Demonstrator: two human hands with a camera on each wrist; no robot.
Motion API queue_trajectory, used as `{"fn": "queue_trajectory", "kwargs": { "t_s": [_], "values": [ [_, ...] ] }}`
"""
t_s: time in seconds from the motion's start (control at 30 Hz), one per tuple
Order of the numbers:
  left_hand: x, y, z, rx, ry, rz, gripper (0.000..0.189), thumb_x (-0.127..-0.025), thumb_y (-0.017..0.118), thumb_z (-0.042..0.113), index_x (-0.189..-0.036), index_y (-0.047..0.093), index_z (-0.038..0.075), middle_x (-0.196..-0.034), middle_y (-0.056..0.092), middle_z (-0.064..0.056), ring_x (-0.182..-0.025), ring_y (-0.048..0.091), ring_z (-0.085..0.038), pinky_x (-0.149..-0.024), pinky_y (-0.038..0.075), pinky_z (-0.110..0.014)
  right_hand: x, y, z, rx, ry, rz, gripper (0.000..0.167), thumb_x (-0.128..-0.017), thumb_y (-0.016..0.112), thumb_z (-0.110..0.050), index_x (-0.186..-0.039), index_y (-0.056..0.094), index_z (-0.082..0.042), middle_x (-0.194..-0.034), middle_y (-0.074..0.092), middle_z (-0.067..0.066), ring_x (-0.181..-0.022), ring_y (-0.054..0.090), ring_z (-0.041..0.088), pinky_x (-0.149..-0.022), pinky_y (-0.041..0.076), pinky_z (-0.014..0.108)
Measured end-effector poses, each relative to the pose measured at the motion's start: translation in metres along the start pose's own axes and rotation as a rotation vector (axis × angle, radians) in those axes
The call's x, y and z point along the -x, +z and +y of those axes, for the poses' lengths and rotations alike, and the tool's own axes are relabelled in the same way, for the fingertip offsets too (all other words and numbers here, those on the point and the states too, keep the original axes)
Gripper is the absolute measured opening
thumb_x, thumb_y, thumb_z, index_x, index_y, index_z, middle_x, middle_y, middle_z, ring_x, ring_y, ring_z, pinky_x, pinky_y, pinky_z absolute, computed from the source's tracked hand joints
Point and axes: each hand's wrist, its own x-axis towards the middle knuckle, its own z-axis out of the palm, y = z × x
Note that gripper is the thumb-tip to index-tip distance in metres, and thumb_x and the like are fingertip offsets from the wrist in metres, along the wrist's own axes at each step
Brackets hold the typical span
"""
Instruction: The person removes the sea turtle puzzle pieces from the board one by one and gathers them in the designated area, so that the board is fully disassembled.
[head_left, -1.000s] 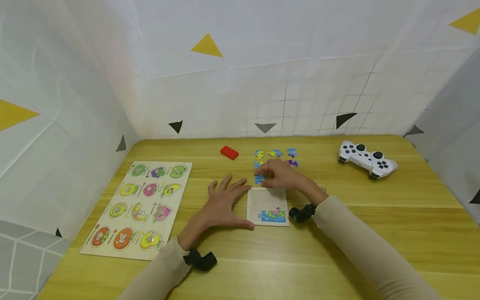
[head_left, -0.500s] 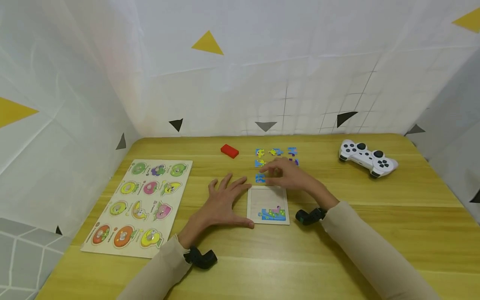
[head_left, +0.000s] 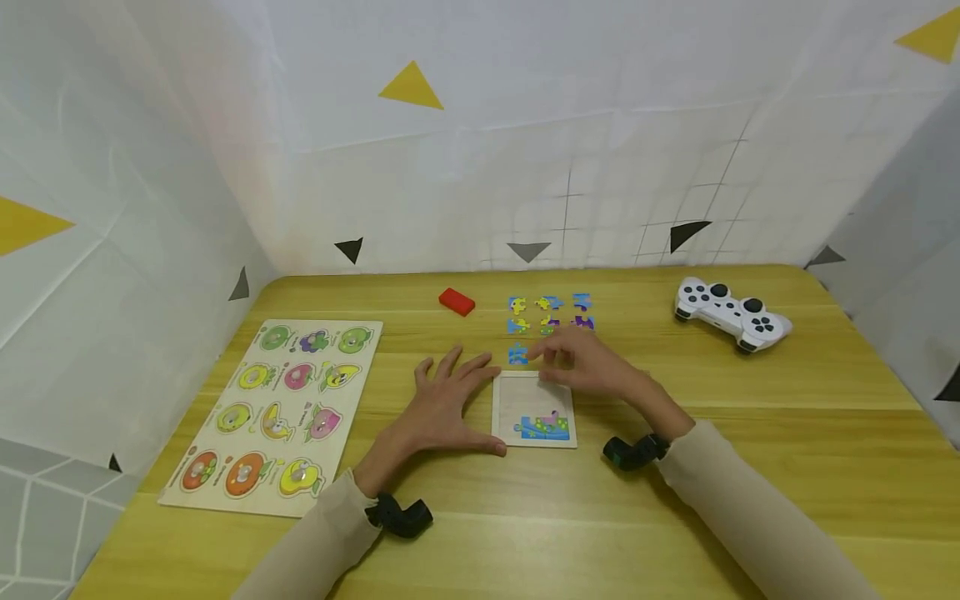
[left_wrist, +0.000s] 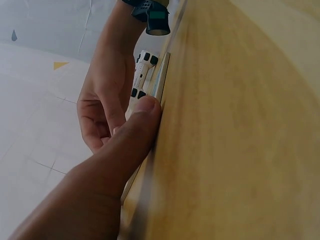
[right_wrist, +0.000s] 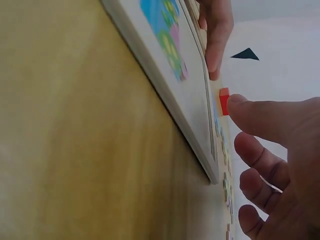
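Note:
My left hand point(head_left: 446, 408) lies spread on the table, its fingertips and thumb at the left side of a small square puzzle tray point(head_left: 536, 445). Blue, green and pink jigsaw pieces point(head_left: 543, 428) fill part of the tray's near right area. Over the far right corner hovers my right hand point(head_left: 583, 362), fingers loosely bent and nothing seen between them. Its fingertips are beside a loose blue jigsaw piece point(head_left: 517, 354). In the right wrist view the thumb and fingers of my right hand point(right_wrist: 295, 150) are apart. The left wrist view shows my left thumb point(left_wrist: 142, 117) along the tray edge.
Behind the tray, several loose jigsaw pieces point(head_left: 517, 306) lie in rows, partly covered by my right hand. A red block point(head_left: 457, 302) lies farther left. A fruit puzzle board point(head_left: 360, 400) stands at left, a white game controller point(head_left: 731, 314) at right.
My right hand has drawn back slightly to the right and nearer, uncovering more of the loose pieces. My left hand and the tray keep their places.

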Motion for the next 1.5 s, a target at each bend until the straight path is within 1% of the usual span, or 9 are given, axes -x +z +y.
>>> {"fn": "queue_trajectory", "kwargs": {
  "t_s": [0.13, 0.23, 0.33, 0.47, 0.6, 0.83, 1.1, 1.33, 1.5],
  "values": [
    [0.0, -0.001, 0.0, 0.001, 0.005, 0.007, 0.113, -0.064, 0.072, 0.085, -0.157, 0.038, 0.033, -0.169, 0.026, 0.008, -0.159, 0.01, -0.037, -0.113, 0.01, -0.071, 0.002, 0.003, -0.003, 0.028, -0.079, 0.013, 0.024, -0.085, 0.081, -0.008, -0.109, 0.077, -0.009, -0.091, 0.074, 0.001, -0.082, 0.059, 0.02, -0.077, 0.042, 0.032],
    [0.0, -0.001, 0.0, -0.001, 0.007, 0.014, 0.113, -0.063, 0.072, 0.085, -0.157, 0.038, 0.033, -0.169, 0.027, 0.007, -0.159, 0.011, -0.037, -0.113, 0.011, -0.071, 0.004, 0.004, -0.007, 0.034, -0.091, -0.011, 0.023, -0.084, 0.082, -0.01, -0.107, 0.078, -0.011, -0.091, 0.074, 0.001, -0.083, 0.06, 0.02, -0.075, 0.043, 0.032],
    [0.0, -0.002, 0.001, -0.001, 0.005, 0.014, 0.112, -0.064, 0.072, 0.085, -0.157, 0.038, 0.033, -0.169, 0.027, 0.007, -0.159, 0.011, -0.037, -0.113, 0.011, -0.071, 0.006, 0.004, -0.014, 0.029, -0.042, -0.072, 0.023, -0.084, 0.082, -0.013, -0.107, 0.078, -0.015, -0.09, 0.07, -0.001, -0.085, 0.059, 0.02, -0.076, 0.042, 0.031],
    [0.0, -0.003, 0.001, 0.004, 0.001, 0.006, 0.112, -0.064, 0.072, 0.085, -0.157, 0.038, 0.033, -0.169, 0.027, 0.007, -0.159, 0.011, -0.037, -0.113, 0.01, -0.07, 0.009, 0.006, -0.022, 0.051, 0.017, -0.165, 0.023, -0.085, 0.082, -0.019, -0.108, 0.078, -0.021, -0.095, 0.068, -0.004, -0.093, 0.056, 0.017, -0.084, 0.039, 0.034],
    [-0.001, -0.003, 0.001, 0.006, -0.002, 0.0, 0.112, -0.064, 0.073, 0.084, -0.157, 0.038, 0.033, -0.17, 0.026, 0.008, -0.159, 0.01, -0.037, -0.113, 0.009, -0.07, 0.011, 0.006, -0.028, 0.066, 0.025, -0.239, 0.024, -0.085, 0.082, -0.022, -0.109, 0.078, -0.025, -0.1, 0.067, -0.006, -0.099, 0.051, 0.016, -0.088, 0.033, 0.038],
    [-0.001, -0.002, 0.001, 0.004, 0.0, 0.002, 0.112, -0.064, 0.073, 0.084, -0.157, 0.038, 0.032, -0.17, 0.026, 0.007, -0.159, 0.01, -0.038, -0.113, 0.009, -0.07, 0.014, 0.005, -0.039, 0.041, 0.038, -0.321, 0.024, -0.087, 0.079, -0.019, -0.109, 0.079, -0.029, -0.103, 0.064, -0.006, -0.1, 0.046, 0.014, -0.086, 0.028, 0.038],
    [-0.001, -0.001, 0.001, 0.0, 0.001, 0.003, 0.112, -0.064, 0.072, 0.085, -0.157, 0.038, 0.033, -0.17, 0.026, 0.007, -0.159, 0.01, -0.037, -0.113, 0.009, -0.071, 0.017, 0.002, -0.04, 0.016, 0.052, -0.355, 0.027, -0.091, 0.074, -0.015, -0.113, 0.078, -0.03, -0.106, 0.063, -0.003, -0.099, 0.043, 0.014, -0.083, 0.026, 0.038],
    [-0.001, -0.002, 0.001, -0.007, 0.0, 0.005, 0.112, -0.064, 0.072, 0.085, -0.157, 0.039, 0.033, -0.169, 0.027, 0.007, -0.159, 0.01, -0.037, -0.113, 0.01, -0.071, 0.02, 0.001, -0.043, 0.023, 0.019, -0.36, 0.033, -0.092, 0.07, -0.009, -0.118, 0.077, -0.028, -0.106, 0.061, -0.001, -0.097, 0.041, 0.015, -0.08, 0.025, 0.038],
    [0.0, -0.002, 0.002, -0.011, -0.002, -0.001, 0.112, -0.064, 0.071, 0.086, -0.157, 0.039, 0.033, -0.169, 0.027, 0.008, -0.159, 0.01, -0.037, -0.113, 0.011, -0.071, 0.02, 0.002, -0.044, 0.023, 0.016, -0.359, 0.034, -0.092, 0.069, -0.007, -0.117, 0.077, -0.029, -0.105, 0.061, -0.001, -0.096, 0.041, 0.015, -0.079, 0.024, 0.038]
  ]
}}
